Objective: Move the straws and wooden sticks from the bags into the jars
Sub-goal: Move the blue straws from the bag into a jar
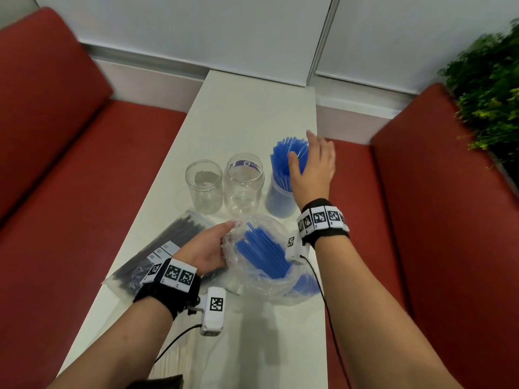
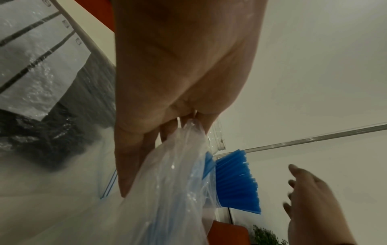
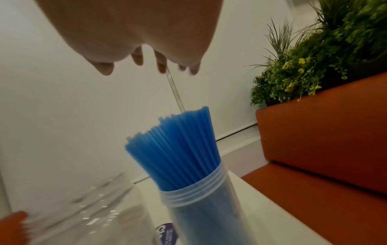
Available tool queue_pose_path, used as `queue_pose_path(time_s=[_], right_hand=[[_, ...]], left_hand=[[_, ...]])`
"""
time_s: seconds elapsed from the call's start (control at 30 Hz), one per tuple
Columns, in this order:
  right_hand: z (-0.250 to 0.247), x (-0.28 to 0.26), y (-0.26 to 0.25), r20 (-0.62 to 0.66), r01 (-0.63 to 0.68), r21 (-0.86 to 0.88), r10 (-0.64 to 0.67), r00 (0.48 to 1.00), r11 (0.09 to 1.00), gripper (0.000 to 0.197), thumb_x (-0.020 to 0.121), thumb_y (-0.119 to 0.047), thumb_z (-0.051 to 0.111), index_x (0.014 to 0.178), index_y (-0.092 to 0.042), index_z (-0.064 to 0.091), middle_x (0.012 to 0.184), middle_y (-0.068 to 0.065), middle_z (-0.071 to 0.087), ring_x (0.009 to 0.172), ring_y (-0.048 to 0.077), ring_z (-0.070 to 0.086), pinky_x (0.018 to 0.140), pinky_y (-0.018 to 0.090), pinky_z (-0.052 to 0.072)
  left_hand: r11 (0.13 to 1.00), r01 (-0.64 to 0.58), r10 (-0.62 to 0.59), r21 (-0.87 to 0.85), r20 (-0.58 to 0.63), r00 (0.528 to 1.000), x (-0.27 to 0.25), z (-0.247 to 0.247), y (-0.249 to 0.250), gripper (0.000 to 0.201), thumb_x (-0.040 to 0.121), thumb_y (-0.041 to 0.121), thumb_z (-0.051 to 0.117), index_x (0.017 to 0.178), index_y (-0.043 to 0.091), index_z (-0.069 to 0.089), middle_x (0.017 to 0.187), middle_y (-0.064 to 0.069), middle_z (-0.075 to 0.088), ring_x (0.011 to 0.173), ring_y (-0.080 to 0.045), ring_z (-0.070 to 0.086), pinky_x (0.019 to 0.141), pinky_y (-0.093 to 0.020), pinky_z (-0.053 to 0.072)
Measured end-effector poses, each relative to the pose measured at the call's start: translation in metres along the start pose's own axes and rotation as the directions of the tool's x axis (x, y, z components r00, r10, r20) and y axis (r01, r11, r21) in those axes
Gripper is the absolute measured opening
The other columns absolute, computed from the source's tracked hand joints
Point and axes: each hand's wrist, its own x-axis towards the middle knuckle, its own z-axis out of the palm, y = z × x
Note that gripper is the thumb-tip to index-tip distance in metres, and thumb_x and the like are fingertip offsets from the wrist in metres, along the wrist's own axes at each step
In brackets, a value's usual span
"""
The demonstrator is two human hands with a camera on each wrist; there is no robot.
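White narrow table (image 1: pixel 247 108) runs between two red benches (image 1: pixel 70 153), with a pale wall behind and a green plant (image 1: pixel 488 88) at far right.

Hidden or unclear:
- Left hand (image 1: pixel 205 248): its fingertips go out of sight behind crumpled plastic in the head view. The left wrist view shows the fingers (image 2: pixel 134 165) curled and pinching the rim of the clear bag (image 1: pixel 261 265).
- Lower end of the blue straws in the bag (image 1: pixel 264 255) is veiled by folds of plastic; count cannot be read.
- Second bag (image 1: pixel 163 248), a zip type at the left table edge, holds dark sticks or straws; which of the two cannot be told. The left wrist covers part of it.
- The straw jar's base is cut off by the right wrist and its band.
- Near end of the table is blocked by both forearms.

Task things relative to the hands:
- Right hand (image 1: pixel 313 167) hovers over the blue straws in the jar (image 1: pixel 289 155), fingers spread and relaxed, holding nothing. In the right wrist view the fingertips (image 3: pixel 138 57) stand clear above the straw tops, not touching.
- Right jar (image 1: pixel 279 197) is the rightmost of three, packed with upright straws.
- Middle jar (image 1: pixel 243 183) and left jar (image 1: pixel 204 186) are clear, standing just beside each other.
- The clear bag lies just in front of the jars, between the two wrists.
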Motion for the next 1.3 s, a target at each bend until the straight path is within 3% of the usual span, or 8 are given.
queue_pose_path(time_s=[0.1, 0.2, 0.4, 0.67, 0.9, 1.07, 1.2, 1.3], right_hand=[[-0.004, -0.038, -0.018, 0.163, -0.046, 0.362, -0.015, 0.987, 0.931, 0.050, 0.084, -0.021, 0.056, 0.134, -0.019, 0.050, 0.124, -0.002, 0.051, 0.114, 0.011, 0.049, 0.101, 0.034, 0.044], [-0.001, -0.089, -0.022, 0.514, -0.266, 0.434, 0.006, 0.858, 0.861, 0.052, 0.072, -0.021, 0.059, 0.122, -0.027, 0.044, 0.106, -0.005, 0.047, 0.094, 0.011, 0.049, 0.082, 0.025, 0.043], [0.003, -0.171, 0.000, 0.725, -0.358, 0.190, 0.115, 0.678, 0.914, 0.074, 0.067, -0.031, 0.071, 0.133, -0.025, 0.037, 0.131, 0.000, 0.042, 0.125, 0.019, 0.043, 0.110, 0.038, 0.039], [0.010, -0.203, 0.011, 0.615, -0.254, -0.066, 0.240, 0.751, 0.965, 0.085, 0.079, -0.007, 0.076, 0.150, -0.014, 0.031, 0.150, 0.007, 0.038, 0.139, 0.024, 0.036, 0.119, 0.034, 0.031], [0.003, -0.208, 0.016, 0.534, -0.228, -0.125, 0.259, 0.805, 0.966, 0.039, 0.090, 0.006, 0.058, 0.127, -0.005, 0.056, 0.134, 0.012, 0.055, 0.125, 0.025, 0.050, 0.111, 0.030, 0.038], [0.002, -0.208, 0.015, 0.480, -0.275, -0.004, 0.243, 0.843, 0.962, 0.020, 0.095, -0.002, 0.055, 0.113, -0.005, 0.064, 0.117, 0.011, 0.064, 0.100, 0.017, 0.053, 0.095, 0.023, 0.041], [-0.003, -0.204, 0.006, 0.500, -0.393, 0.132, 0.281, 0.819, 0.910, 0.013, 0.102, -0.014, 0.050, 0.110, -0.017, 0.061, 0.105, 0.001, 0.061, 0.094, 0.018, 0.059, 0.073, 0.032, 0.061], [-0.009, -0.197, -0.003, 0.513, -0.448, 0.192, 0.300, 0.804, 0.873, 0.017, 0.105, -0.020, 0.049, 0.117, -0.017, 0.061, 0.110, 0.003, 0.065, 0.097, 0.019, 0.061, 0.062, 0.016, 0.054]], left_hand=[[1.000, -0.011, 0.011, -0.001, -0.026, 1.000, -0.002, 0.006, -0.001, 0.037, 0.104, 0.038, 0.055, 0.129, 0.016, 0.069, 0.126, -0.013, 0.073, 0.116, -0.033, 0.070, 0.092, -0.051, 0.057], [1.000, -0.014, 0.012, -0.025, -0.057, 0.998, -0.004, 0.014, -0.002, 0.042, 0.104, 0.037, 0.054, 0.135, 0.012, 0.065, 0.132, -0.017, 0.068, 0.126, -0.038, 0.063, 0.108, -0.058, 0.047], [0.997, -0.021, 0.014, -0.077, -0.090, 0.996, -0.010, 0.019, -0.006, 0.043, 0.106, 0.035, 0.053, 0.140, 0.009, 0.060, 0.139, -0.021, 0.063, 0.129, -0.041, 0.059, 0.111, -0.065, 0.041], [0.999, -0.001, -0.001, -0.042, -0.047, 0.999, -0.017, 0.022, -0.018, 0.038, 0.108, 0.035, 0.049, 0.136, 0.012, 0.062, 0.134, -0.020, 0.066, 0.121, -0.041, 0.065, 0.100, -0.067, 0.049], [0.999, -0.036, 0.036, -0.006, -0.056, 0.998, -0.030, 0.022, -0.018, 0.032, 0.109, 0.034, 0.046, 0.126, 0.018, 0.068, 0.129, -0.015, 0.069, 0.105, -0.033, 0.071, 0.074, -0.049, 0.061], [0.999, -0.052, 0.051, -0.011, -0.069, 0.996, -0.036, 0.019, -0.014, 0.030, 0.109, 0.034, 0.046, 0.122, 0.018, 0.068, 0.124, -0.014, 0.070, 0.097, -0.030, 0.073, 0.070, -0.047, 0.062], [0.998, -0.066, 0.064, -0.023, -0.077, 0.995, -0.040, 0.019, -0.008, 0.028, 0.109, 0.034, 0.047, 0.120, 0.019, 0.068, 0.120, -0.013, 0.070, 0.098, -0.030, 0.073, 0.068, -0.046, 0.063], [0.997, -0.076, 0.074, -0.028, -0.072, 0.995, -0.044, 0.019, -0.004, 0.029, 0.109, 0.035, 0.046, 0.122, 0.019, 0.068, 0.125, -0.014, 0.069, 0.102, -0.030, 0.071, 0.069, -0.046, 0.061]])
